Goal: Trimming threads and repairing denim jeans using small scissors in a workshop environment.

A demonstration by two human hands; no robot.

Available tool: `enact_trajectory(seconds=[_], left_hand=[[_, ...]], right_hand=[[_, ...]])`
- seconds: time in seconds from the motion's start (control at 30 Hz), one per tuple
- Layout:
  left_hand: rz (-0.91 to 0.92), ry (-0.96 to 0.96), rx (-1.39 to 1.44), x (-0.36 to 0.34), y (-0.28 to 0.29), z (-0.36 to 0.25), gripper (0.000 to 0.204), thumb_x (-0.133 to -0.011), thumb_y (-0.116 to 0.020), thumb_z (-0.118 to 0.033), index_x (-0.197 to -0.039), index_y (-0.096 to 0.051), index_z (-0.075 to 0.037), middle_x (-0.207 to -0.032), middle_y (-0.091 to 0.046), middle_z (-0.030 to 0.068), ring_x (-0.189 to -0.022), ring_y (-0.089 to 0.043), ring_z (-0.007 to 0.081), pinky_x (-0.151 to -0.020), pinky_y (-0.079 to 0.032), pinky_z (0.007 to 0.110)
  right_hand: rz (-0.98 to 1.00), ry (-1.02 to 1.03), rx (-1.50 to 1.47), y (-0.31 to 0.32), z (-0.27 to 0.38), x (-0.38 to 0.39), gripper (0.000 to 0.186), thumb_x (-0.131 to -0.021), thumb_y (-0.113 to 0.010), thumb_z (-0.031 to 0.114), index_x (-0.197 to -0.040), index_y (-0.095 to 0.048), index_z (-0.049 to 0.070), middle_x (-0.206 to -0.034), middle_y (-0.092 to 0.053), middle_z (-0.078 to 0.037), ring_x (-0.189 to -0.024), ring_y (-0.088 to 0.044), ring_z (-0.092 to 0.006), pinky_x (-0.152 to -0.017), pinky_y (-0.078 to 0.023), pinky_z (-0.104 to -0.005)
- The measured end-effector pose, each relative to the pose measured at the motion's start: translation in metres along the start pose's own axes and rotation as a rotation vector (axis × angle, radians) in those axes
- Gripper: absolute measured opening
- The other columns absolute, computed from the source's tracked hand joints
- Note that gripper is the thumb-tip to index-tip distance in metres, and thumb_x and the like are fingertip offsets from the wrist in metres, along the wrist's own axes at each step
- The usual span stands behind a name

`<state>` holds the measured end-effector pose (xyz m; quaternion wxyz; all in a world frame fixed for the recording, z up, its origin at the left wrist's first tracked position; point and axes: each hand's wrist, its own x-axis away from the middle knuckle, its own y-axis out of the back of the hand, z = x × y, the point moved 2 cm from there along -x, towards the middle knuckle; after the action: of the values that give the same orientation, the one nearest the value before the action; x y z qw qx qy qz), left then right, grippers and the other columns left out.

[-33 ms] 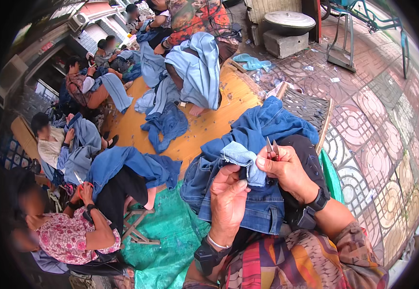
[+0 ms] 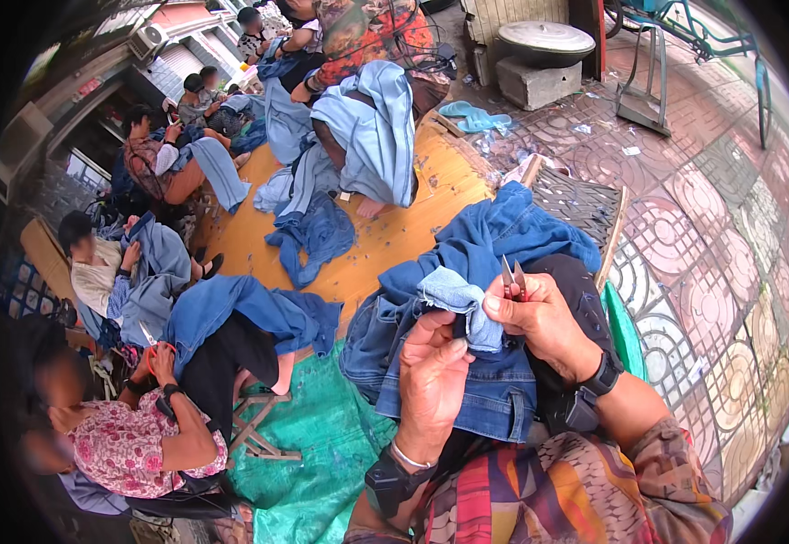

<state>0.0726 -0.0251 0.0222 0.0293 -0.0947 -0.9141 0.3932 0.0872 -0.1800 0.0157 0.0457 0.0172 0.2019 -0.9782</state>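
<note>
A pair of dark blue jeans (image 2: 494, 231) lies bunched over my lap, with a belt-looped waistband toward me. Its pale, frayed inner side (image 2: 452, 288) is turned up between my hands. My left hand (image 2: 433, 372) is closed, fingers and thumb pinching the denim from the near left. On the other side my right hand (image 2: 553, 326) grips the same piece with thumb and finger. Small thread snips (image 2: 512, 276) are also tucked in that hand, their blades pointing up and away, clear of the cloth. The snips' handles are mostly hidden by my fingers.
A co-worker at left holds orange-handled scissors (image 2: 150, 343) above blue denim. Other people with jeans sit beyond, around a yellow-brown board (image 2: 376, 254). A green sheet (image 2: 322, 444) covers the ground at my left. A woven-seat stool (image 2: 580, 213) stands ahead, right.
</note>
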Motion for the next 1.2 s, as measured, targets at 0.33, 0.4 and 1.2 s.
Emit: enact_trajectory(seconds=[0.33,0.4,1.2], left_hand=[[0.050,-0.017,-0.406,0.004,-0.004,0.000,0.024,-0.083,-0.068,0.000,-0.106,-0.060,0.003,-0.097,-0.064,0.0056,-0.084,-0.061,0.0112,-0.074,-0.050,0.024],[0.040,-0.091,-0.543,0.004,-0.010,-0.001,0.022,-0.082,-0.069,0.000,-0.103,-0.062,0.003,-0.093,-0.064,0.0050,-0.080,-0.059,0.0106,-0.073,-0.049,0.024],[0.051,0.139,0.056,-0.011,-0.006,0.003,0.013,-0.090,-0.062,-0.012,-0.101,-0.063,-0.006,-0.097,-0.066,0.0031,-0.091,-0.060,0.0137,-0.085,-0.045,0.030]], right_hand=[[-0.025,0.254,0.255,0.001,0.000,0.005,0.013,-0.089,-0.064,0.009,-0.079,-0.059,0.002,-0.067,-0.051,0.004,-0.063,-0.043,-0.0048,-0.055,-0.035,-0.0231],[-0.050,0.365,0.364,0.001,0.004,0.004,0.015,-0.089,-0.064,0.010,-0.078,-0.058,0.001,-0.066,-0.049,0.002,-0.063,-0.041,-0.0057,-0.055,-0.035,-0.0240],[0.024,0.010,-0.115,0.000,0.003,-0.001,0.013,-0.093,-0.061,0.016,-0.093,-0.065,0.003,-0.074,-0.056,0.006,-0.061,-0.042,0.0000,-0.054,-0.032,-0.0176]])
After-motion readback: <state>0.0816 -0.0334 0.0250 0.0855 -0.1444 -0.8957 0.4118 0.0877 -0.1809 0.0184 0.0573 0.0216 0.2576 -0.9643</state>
